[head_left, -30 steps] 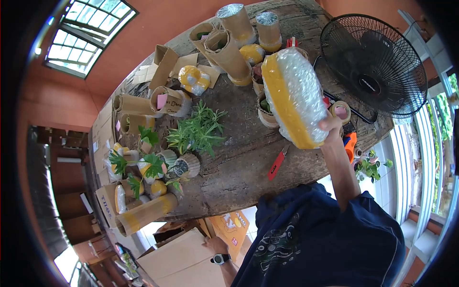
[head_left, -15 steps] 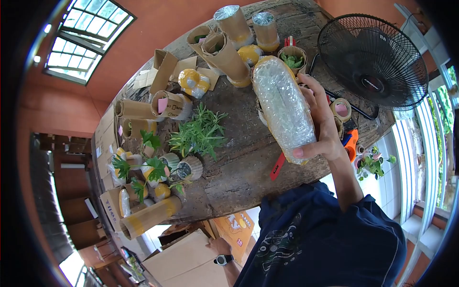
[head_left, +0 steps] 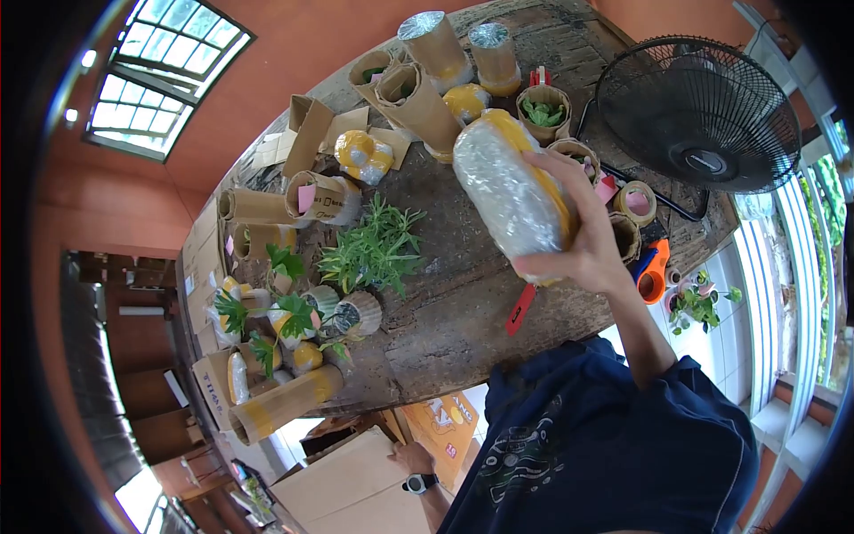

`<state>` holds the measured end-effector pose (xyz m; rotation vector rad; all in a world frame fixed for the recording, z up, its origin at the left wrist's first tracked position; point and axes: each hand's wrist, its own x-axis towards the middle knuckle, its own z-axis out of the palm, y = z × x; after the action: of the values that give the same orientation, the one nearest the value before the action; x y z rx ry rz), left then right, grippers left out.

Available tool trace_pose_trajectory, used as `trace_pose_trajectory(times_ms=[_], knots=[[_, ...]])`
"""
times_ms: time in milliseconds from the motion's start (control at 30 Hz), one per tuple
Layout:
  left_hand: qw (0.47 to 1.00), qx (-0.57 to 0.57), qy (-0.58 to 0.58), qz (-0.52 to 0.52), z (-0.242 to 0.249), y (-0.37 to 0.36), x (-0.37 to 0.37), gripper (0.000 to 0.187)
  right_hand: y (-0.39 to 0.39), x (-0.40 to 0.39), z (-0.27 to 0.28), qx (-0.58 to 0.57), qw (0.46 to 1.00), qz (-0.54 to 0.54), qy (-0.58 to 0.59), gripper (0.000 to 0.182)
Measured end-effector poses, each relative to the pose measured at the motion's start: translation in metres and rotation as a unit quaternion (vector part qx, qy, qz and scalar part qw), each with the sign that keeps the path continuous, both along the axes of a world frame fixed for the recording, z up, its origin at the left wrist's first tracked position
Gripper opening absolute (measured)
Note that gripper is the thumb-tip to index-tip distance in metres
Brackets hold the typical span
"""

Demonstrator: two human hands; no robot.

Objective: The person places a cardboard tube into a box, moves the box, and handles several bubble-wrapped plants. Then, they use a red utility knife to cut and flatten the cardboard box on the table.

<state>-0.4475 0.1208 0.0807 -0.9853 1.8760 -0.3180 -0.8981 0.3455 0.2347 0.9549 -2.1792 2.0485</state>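
My right hand (head_left: 583,227) is closed around a package (head_left: 511,187) wrapped in clear plastic and yellow tape, holding it tilted above the wooden table. Its fingers lie on the far right side and the thumb presses the near end. Below the table edge, my left hand (head_left: 414,458), with a watch on the wrist, grips the edge of a cardboard box (head_left: 347,481); its fingertips are partly hidden. Under the package, a red cutter (head_left: 520,309) lies on the table. A leafy green plant (head_left: 374,245) lies left of the package.
Cardboard tubes (head_left: 418,107) stand at the back of the wooden table (head_left: 445,329). A black fan (head_left: 698,116) is at the right, near a tape roll (head_left: 635,203) and an orange tape dispenser (head_left: 654,271). Potted plants (head_left: 356,313) and wrapped bundles (head_left: 363,156) occupy the left side.
The wrapped package has rolled in my right hand and shifted slightly left, so more yellow tape shows along its right side. My left hand keeps its place on the cardboard box.
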Motion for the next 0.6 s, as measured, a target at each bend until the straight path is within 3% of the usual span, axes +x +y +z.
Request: trace_pose_trajectory(times_ms=[33,133,267,600], knots=[[1.000,-0.001,0.003,0.004,-0.002,-0.001,0.001,0.020,-0.003,-0.003,-0.005,0.046,0.996,-0.039,0.060,0.094],[1.000,0.006,0.004,0.004,-0.008,-0.002,0.004,0.020,-0.017,-0.009,-0.019,0.182,0.970,-0.130,0.092,0.090],[1.000,0.016,0.003,-0.004,-0.004,0.002,-0.001,0.021,-0.041,-0.026,-0.052,0.245,0.946,-0.205,0.060,0.085],[1.000,0.024,-0.013,0.006,-0.008,-0.003,0.004,0.022,-0.074,-0.043,-0.087,0.372,0.891,-0.259,0.034,0.079]])
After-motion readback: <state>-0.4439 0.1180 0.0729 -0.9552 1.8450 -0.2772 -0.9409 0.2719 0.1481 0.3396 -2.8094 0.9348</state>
